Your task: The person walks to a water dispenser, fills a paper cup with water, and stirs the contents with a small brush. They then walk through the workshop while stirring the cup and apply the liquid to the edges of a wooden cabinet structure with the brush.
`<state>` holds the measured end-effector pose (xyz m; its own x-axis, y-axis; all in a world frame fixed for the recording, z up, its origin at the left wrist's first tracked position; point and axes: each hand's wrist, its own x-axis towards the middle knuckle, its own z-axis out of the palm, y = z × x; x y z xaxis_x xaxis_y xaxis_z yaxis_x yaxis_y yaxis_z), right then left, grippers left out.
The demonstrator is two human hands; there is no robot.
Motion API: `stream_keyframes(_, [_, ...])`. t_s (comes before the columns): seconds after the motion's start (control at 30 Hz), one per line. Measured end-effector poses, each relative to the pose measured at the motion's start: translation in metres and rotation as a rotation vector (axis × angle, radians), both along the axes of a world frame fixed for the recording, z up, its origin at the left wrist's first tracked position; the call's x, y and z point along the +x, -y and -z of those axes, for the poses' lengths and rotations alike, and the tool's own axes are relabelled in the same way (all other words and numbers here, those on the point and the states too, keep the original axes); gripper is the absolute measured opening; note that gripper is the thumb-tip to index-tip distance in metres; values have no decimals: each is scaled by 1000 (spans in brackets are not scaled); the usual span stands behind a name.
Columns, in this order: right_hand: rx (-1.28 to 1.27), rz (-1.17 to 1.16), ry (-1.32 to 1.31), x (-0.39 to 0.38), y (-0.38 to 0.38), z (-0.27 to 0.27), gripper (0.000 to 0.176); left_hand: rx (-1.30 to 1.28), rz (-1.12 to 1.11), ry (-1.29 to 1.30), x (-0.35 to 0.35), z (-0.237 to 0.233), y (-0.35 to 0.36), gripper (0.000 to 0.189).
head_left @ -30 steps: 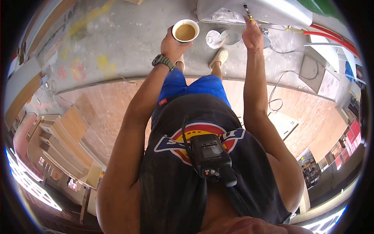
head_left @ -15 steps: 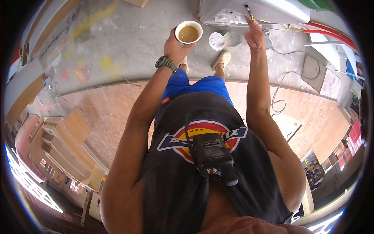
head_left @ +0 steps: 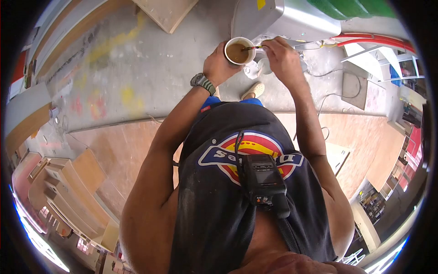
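Observation:
My left hand [head_left: 218, 67] is wrapped round a white paper cup [head_left: 227, 52] from its left side. Tan-brown liquid [head_left: 235, 51] partly fills the cup, which is tipped slightly. My right hand [head_left: 284, 60] pinches a slim, dark brush [head_left: 252, 48] with yellow-green marks, held almost level from the right. Its end reaches over the rim into the liquid, so the tip is hidden. A wristwatch [head_left: 202, 82] with a striped band sits on my left wrist.
A light-grey bin-like container [head_left: 303, 23] stands ahead, beside a green object [head_left: 356, 8]. Red hoses [head_left: 378, 38] and a cable [head_left: 331, 72] run at the right. A wooden panel [head_left: 169, 13] lies ahead left. White tubs [head_left: 250, 71] are on the floor near my shoes.
My right hand has brought the brush down and left, from beside the grey container into the cup. My left hand has moved the cup right and slightly nearer.

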<state>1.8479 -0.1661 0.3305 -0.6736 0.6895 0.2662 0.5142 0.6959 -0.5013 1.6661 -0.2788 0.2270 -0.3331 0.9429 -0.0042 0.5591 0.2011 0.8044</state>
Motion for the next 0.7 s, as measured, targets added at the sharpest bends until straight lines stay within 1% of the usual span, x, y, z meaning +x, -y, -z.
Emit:
stream_keyframes(0.13, [135,-56,127,-23,-1,-1,13,44,8,-41,-6,-14,0,83])
stream_keyframes(0.23, [241,-81,129,-32,-7,-1,10,82,-11,-58,-3,-19,0,83])
stream_keyframes(0.33, [266,-103,220,-39,-7,-11,5,134,-25,-65,-4,-20,-1,83])
stream_keyframes(0.43, [220,-179,157,-43,1,-11,5,132,-23,-71,-2,-28,1,83])
stream_keyframes(0.53, [220,-310,119,-45,2,-8,6,116,-21,-53,-2,-37,3,82])
stream_keyframes(0.63, [220,-367,142,-43,1,-7,5,139,-31,-38,-2,-39,7,80])
stream_keyframes(0.7, [232,-279,232,-44,4,-17,5,173,-40,-34,-1,-40,10,79])
